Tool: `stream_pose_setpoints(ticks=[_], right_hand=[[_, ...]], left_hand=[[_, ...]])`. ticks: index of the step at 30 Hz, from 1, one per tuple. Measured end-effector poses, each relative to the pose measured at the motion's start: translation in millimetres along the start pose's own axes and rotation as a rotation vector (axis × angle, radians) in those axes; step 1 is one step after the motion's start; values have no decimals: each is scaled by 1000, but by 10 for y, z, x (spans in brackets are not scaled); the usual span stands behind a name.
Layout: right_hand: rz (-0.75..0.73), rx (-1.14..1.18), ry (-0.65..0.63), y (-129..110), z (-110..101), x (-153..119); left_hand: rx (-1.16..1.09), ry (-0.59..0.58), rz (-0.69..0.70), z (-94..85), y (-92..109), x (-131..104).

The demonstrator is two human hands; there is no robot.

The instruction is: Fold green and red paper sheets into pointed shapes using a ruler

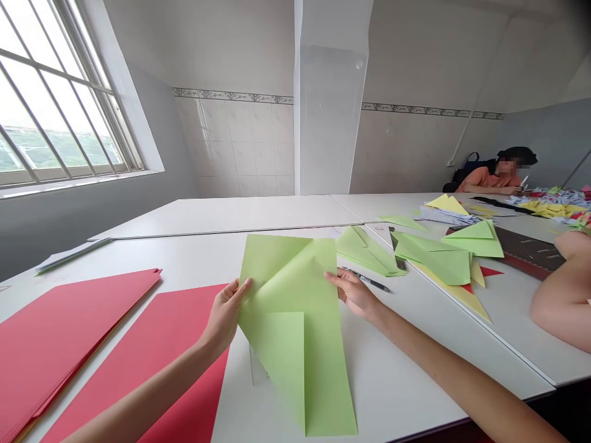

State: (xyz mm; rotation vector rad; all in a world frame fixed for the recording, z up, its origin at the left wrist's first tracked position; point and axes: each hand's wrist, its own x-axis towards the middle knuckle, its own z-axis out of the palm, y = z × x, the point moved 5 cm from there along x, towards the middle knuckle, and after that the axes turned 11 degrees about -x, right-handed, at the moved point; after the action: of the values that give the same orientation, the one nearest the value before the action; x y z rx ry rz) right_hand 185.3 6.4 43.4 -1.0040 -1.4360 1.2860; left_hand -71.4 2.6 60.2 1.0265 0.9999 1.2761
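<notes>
A sheet of light green paper (321,344) is held up in front of me, tilted above the white table. One lower corner is folded over into a pointed flap, and a diagonal crease or bend runs across its upper part. My left hand (227,311) pinches the left edge, thumb on the front. At the right edge, my right hand (353,290) grips the sheet between thumb and fingers. Just beyond that hand a black pen (369,280) lies on the table. Folded green papers (369,251) rest behind the sheet.
Red paper sheets (180,344) and a thicker red stack (69,332) cover the table's left side. More folded green pieces (436,255) and yellow ones lie to the right, near a dark board (530,252). A neighbour's arm (566,295) rests at right; another person (494,175) sits farther back.
</notes>
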Motion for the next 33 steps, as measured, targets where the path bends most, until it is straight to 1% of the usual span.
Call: stream_pose_setpoints(ticks=[6,13,20,27,33], right_hand=[[12,39,-16,13,-93,55],[4,23,-8,-41,-165,50],[-12,-24,23,-64,-223,37],[-16,-88,38,-42,-297,56],[-18,-103,14,-40,-290,58]], left_hand=[[-45,24,-6,-21,0,-9],[-57,-24,-15,-6,8,-55],[-39,-18,-27,-21,-4,-79],[-47,-70,-50,-1,-20,-89],[-51,-105,-74,-2,-48,-78]])
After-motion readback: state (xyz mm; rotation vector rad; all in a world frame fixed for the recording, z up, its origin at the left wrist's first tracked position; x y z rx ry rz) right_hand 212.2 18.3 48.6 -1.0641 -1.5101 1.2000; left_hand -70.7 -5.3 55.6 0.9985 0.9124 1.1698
